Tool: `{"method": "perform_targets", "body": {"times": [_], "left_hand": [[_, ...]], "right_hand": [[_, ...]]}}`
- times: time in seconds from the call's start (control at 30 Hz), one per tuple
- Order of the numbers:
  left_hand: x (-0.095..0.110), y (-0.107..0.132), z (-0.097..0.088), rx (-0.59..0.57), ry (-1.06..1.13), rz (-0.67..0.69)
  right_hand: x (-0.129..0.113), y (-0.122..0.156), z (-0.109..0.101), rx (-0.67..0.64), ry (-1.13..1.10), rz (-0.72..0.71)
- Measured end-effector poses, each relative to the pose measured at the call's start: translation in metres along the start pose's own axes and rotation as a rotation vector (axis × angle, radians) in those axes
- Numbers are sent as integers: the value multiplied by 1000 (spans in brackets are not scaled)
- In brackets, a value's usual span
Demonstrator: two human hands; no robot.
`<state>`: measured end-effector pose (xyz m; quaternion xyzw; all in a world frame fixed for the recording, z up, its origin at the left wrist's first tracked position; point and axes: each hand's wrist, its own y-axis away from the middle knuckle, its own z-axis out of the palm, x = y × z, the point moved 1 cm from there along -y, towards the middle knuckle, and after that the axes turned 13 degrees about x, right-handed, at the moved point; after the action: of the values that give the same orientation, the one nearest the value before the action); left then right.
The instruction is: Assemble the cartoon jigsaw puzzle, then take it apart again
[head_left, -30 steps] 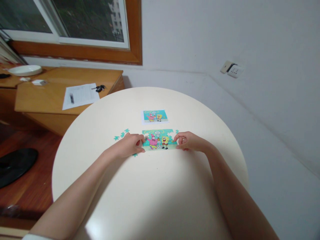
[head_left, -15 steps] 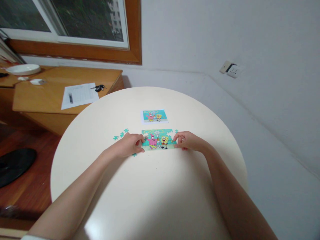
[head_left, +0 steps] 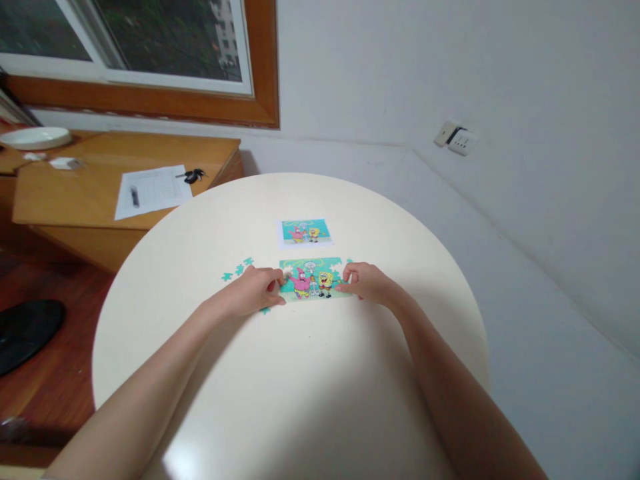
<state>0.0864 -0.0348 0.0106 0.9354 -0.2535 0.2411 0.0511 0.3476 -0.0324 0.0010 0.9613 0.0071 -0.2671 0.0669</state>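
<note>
A partly assembled jigsaw puzzle (head_left: pixel 313 283) with bright cartoon figures on a teal ground lies flat on the round table. My left hand (head_left: pixel 257 291) grips its left edge, forefinger and thumb bent around the side. At the right edge is my right hand (head_left: pixel 367 283), its thumb and fingers closed on the puzzle's border; its fingertips partly hide that side. Gaps show in the puzzle near the upper right and at the left. Loose teal puzzle pieces (head_left: pixel 240 269) lie beyond my left hand. Another piece (head_left: pixel 265 311) sits under its thumb side, and one more (head_left: pixel 349 261) beside my right hand.
Behind the puzzle lies a printed reference picture (head_left: pixel 306 232) on the white round table (head_left: pixel 310 380). To the left, a wooden desk (head_left: pixel 95 147) bears a paper sheet (head_left: pixel 155 190), keys (head_left: pixel 193 176) and a white dish (head_left: pixel 37 138). A wall stands close on the right.
The whole view has shifted slightly. My right hand has moved a little inward over the puzzle's right edge, its thumb farther onto the picture. My left hand stays at the left edge.
</note>
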Motion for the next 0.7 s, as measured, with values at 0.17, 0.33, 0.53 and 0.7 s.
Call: {"method": "perform_targets", "body": {"times": [0.17,0.33,0.53,0.7], "left_hand": [[3,-1,-2,-14,-31,-10],[2,0,-1,-16,-28,-8],[3,0,-2,-14,-36,2],[6,0,-3,-19,-51,-14]], "right_hand": [[2,-3,8,109,178,-57],[-6,1,10,153,292,-24],[-12,4,8,143,329,12],[-10,2,9,148,367,-24]]}}
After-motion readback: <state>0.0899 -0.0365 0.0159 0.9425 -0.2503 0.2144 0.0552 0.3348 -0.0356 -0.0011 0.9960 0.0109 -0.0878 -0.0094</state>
